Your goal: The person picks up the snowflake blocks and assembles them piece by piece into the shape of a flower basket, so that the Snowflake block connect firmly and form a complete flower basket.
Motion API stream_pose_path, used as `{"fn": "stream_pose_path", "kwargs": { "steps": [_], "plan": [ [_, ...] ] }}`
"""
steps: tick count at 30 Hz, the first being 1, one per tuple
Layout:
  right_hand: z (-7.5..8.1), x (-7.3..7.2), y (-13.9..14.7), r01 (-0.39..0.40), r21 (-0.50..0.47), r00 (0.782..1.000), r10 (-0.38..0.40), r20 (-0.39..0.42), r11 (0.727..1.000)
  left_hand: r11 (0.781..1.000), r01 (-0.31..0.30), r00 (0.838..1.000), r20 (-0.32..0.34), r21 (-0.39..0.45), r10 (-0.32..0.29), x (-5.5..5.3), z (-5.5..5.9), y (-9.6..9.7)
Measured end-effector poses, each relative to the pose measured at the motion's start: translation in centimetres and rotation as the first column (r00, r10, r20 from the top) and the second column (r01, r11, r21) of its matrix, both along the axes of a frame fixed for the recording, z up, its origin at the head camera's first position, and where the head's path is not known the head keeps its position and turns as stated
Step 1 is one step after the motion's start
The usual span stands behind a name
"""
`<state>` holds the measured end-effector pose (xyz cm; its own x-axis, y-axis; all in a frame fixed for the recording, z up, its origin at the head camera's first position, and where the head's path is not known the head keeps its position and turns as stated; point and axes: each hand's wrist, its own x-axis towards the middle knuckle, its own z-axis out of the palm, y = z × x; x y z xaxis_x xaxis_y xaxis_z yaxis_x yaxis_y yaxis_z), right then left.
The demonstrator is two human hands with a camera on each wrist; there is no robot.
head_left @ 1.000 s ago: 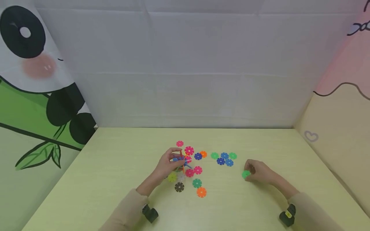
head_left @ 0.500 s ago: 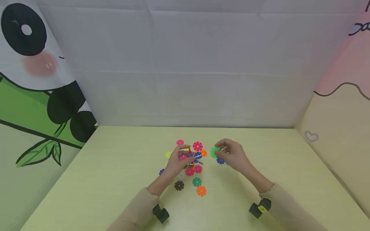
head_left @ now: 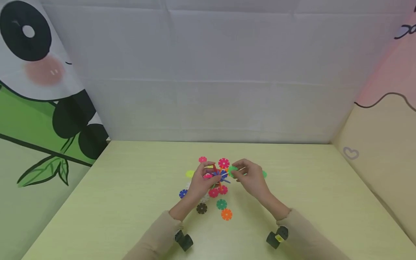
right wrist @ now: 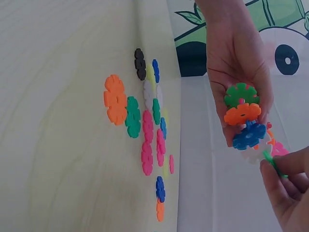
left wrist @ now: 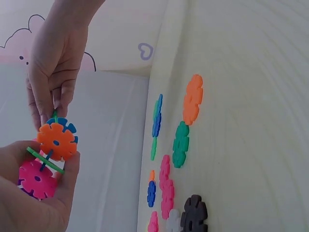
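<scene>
Above the table, my left hand point(head_left: 200, 183) grips a cluster of slotted, flower-shaped plastic discs joined edge to edge. An orange disc point(left wrist: 56, 141) and a pink disc point(left wrist: 37, 179) of the cluster show in the left wrist view. From the other side, the right wrist view shows its blue disc point(right wrist: 249, 136) and green disc point(right wrist: 241, 95). My right hand point(head_left: 252, 177) pinches a light green disc point(head_left: 232, 170) between thumb and fingers, right at the cluster's edge. Part of the cluster is hidden behind the left fingers.
Loose discs lie on the pale table point(head_left: 130, 202) under and around the hands: orange point(head_left: 226, 214), teal point(head_left: 221, 204), black point(head_left: 202, 208), blue point(head_left: 183, 194) and several pink ones point(head_left: 213, 193). A white cloth wall point(head_left: 208, 108) stands behind, with printed panels at both sides.
My right hand has brought the light green disc leftward from the right side of the table to the cluster. My left hand has shifted slightly right with the cluster.
</scene>
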<state>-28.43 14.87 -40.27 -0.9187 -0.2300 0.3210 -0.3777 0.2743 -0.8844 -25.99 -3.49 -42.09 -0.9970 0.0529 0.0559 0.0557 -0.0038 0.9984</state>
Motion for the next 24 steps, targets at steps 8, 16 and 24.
{"fn": "stream_pose_path", "kwargs": {
  "steps": [8,16,24],
  "plan": [
    [-0.2,0.8,-1.1,0.086,-0.005,0.995,-0.086,-0.043,0.996,0.998,-0.062,0.995,-0.078,0.023,0.063,0.4,-0.2,0.3],
    [-0.1,1.8,-1.4,0.072,-0.007,0.996,-0.072,-0.049,0.997,0.998,-0.054,0.996,-0.068,0.024,0.055,0.9,-0.6,0.1],
    [-1.0,0.9,-0.1,-0.028,-0.005,0.999,0.028,-0.017,1.000,0.985,0.144,0.987,-0.060,-0.092,-0.150,0.8,-0.8,-1.7]
  ]
}}
